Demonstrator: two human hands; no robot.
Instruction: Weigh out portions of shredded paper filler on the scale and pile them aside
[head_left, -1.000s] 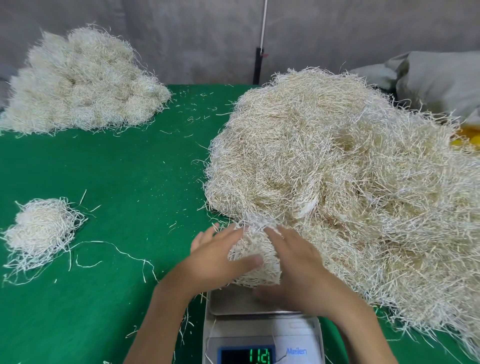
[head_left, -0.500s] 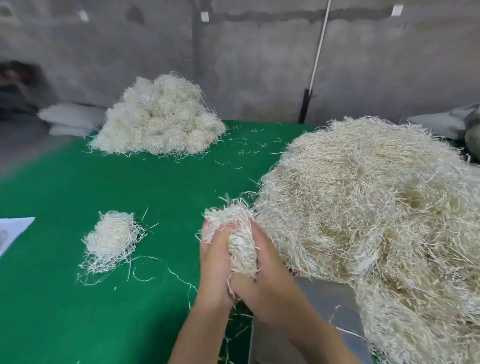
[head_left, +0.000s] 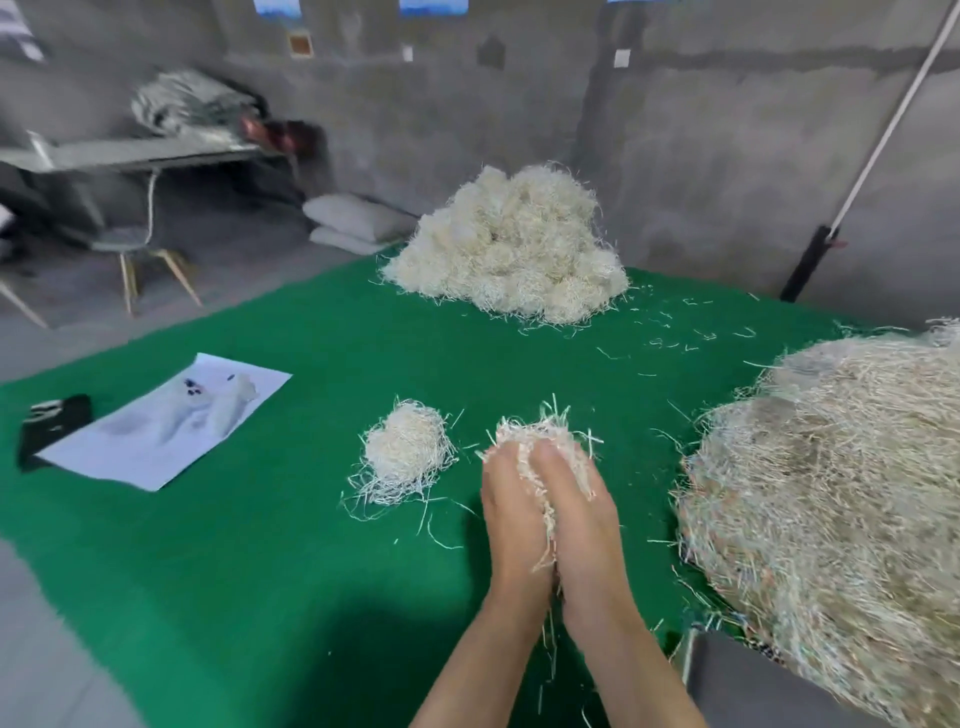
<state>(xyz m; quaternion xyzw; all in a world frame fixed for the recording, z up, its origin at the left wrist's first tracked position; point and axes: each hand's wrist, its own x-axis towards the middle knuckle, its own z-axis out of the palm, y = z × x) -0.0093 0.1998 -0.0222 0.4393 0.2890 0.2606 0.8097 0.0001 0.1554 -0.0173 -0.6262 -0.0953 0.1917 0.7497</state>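
Both hands are up front, centre-right of the head view, pressed side by side over the green bench (head_left: 260, 545). The left hand (head_left: 511, 519) and right hand (head_left: 582, 525) clasp one wad of shredded paper (head_left: 535, 439) between them. The fingers (head_left: 504, 467) are closed round the wad. Their tips are buried in the strands, so the exact curl can't be told. Paper sticks out above the hands and trails down the seam between the palms towards the wrists. The wad is held above the bench, not resting on it.

Just left of the hands, a small portion (head_left: 405, 452) lies on the bench, a rounded clump with loose strands spread round its base. It is near the held wad but apart from it.

At the far edge of the bench sits the pile of weighed portions (head_left: 511, 249), a mound of similar clumps, well apart from the hands. Stray strands (head_left: 675, 332) are scattered on the green to its right.

The big loose heap (head_left: 831, 493) fills the right side, close beside the right hand. At its near foot a grey scale platform (head_left: 737, 680) shows, with one corner visible and the rest under the heap or cut off by the frame edge.

On the left of the bench lies a printed sheet (head_left: 171, 421) with a black object (head_left: 52, 421) at its left end, too blurred to identify.

Beyond the bench are a chair (head_left: 135, 249), stacked pillows (head_left: 353, 223), a grey table (head_left: 130, 153) against a concrete wall, and a white pole (head_left: 883, 130) leaning at right.
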